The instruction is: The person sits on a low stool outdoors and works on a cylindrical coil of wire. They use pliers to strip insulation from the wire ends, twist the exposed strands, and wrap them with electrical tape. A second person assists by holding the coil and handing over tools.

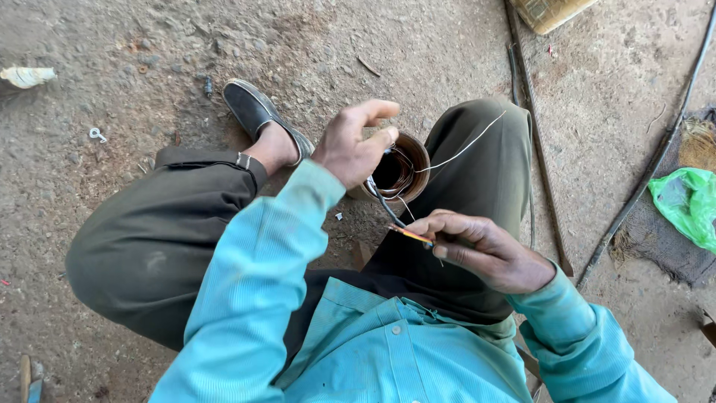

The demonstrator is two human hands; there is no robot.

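My left hand (352,148) grips the rim of a brown ring-shaped coil of copper wire (405,166), held above my knees. Thin loose wires (466,147) trail from the coil across my right thigh. My right hand (481,248) is closed on a thin orange-tipped tool or stick (410,235), its tip pointing toward the coil's lower edge. A dark wire (388,209) runs from the coil down to that hand. I am squatting, in dark green trousers and a turquoise shirt.
A dirt floor (112,75) lies all around. My black shoe (257,112) is ahead. A long metal rod (537,142) and a dark cable (649,164) lie to the right, beside a green plastic bag (688,201). A small metal hook (97,134) lies at left.
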